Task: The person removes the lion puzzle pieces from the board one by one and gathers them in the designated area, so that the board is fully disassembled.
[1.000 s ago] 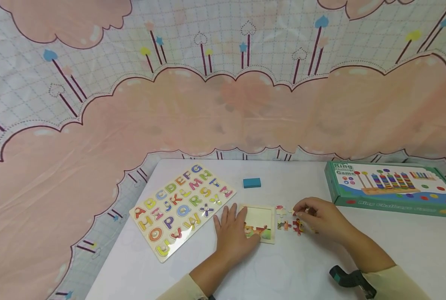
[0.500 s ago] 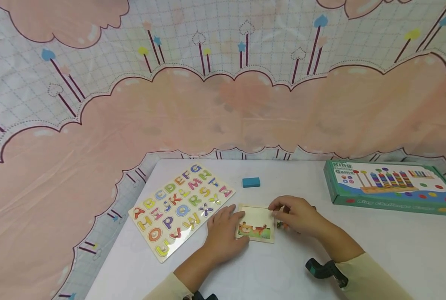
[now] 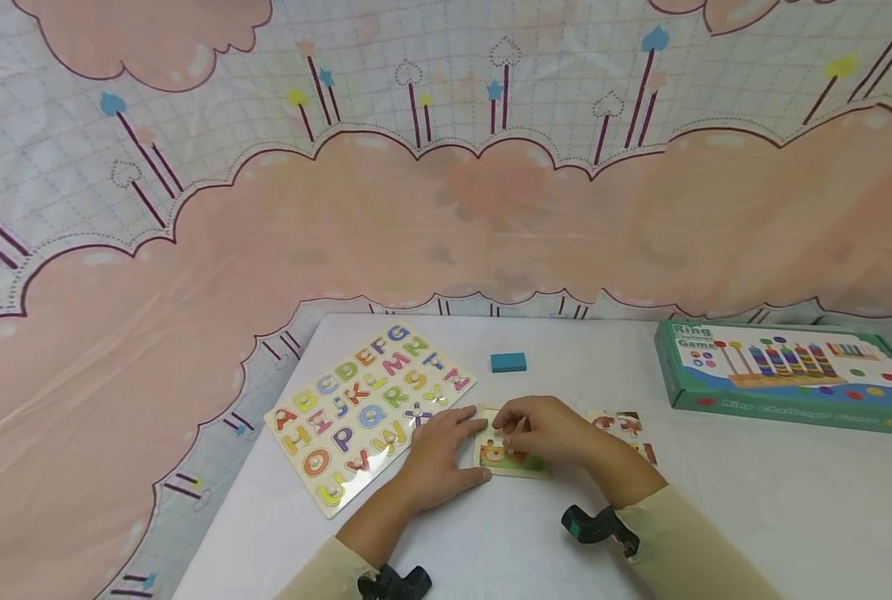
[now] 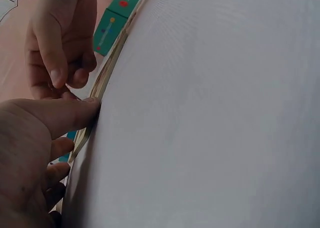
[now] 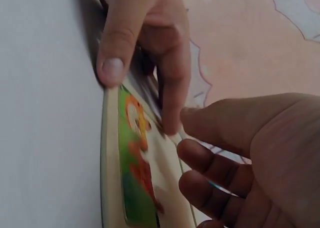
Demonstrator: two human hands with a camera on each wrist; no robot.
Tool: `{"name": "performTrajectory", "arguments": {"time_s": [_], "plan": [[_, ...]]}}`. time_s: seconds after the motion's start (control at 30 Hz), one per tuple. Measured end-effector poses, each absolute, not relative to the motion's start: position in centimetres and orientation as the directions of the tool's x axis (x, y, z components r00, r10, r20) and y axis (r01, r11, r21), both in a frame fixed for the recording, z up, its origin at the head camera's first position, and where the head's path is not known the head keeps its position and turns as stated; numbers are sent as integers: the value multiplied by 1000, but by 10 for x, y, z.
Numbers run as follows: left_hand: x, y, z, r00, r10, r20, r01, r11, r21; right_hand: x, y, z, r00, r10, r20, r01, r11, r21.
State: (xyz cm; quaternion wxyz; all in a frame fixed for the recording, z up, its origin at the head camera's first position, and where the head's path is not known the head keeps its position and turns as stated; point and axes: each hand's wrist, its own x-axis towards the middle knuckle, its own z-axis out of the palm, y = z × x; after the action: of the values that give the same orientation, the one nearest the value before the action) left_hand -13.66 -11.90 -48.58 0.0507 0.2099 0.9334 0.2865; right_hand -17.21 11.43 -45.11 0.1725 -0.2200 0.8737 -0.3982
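A small wooden puzzle tray (image 3: 517, 476) lies on the white table, its lower part filled with an animal picture (image 5: 134, 133). My left hand (image 3: 438, 458) rests at the tray's left side, index fingertip by the upper left edge, thumb at the lower left corner. Over the tray's upper left, my right hand (image 3: 543, 429) holds thumb and fingers together in a pinch; its fingers mostly hide the puzzle piece there. Loose puzzle pieces (image 3: 628, 423) lie right of the tray, partly behind my right wrist. The left wrist view shows the left thumb (image 4: 75, 113) on the tray's edge.
An alphabet board (image 3: 371, 442) lies to the left, close to my left hand. Behind the tray is a blue block (image 3: 508, 362). A green ring game box (image 3: 784, 375) stands at the back right. A patterned cloth (image 3: 431, 225) hangs behind the table.
My right hand has moved left from the loose pieces to above the tray. My left hand has slid left, from lying across the tray to its left edge.
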Motion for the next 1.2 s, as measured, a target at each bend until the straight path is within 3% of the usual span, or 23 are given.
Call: {"name": "performTrajectory", "arguments": {"time_s": [0.37,1.2], "plan": [[-138,-118,-491,-895,443,50,387,717,580,-168,95,-459,-840,-529,-118,-309,646,-698],[-136,-121,-496,-900,428,89,391,698,600,-166,84,-457,-844,-491,-218,-226,692,-685]]}}
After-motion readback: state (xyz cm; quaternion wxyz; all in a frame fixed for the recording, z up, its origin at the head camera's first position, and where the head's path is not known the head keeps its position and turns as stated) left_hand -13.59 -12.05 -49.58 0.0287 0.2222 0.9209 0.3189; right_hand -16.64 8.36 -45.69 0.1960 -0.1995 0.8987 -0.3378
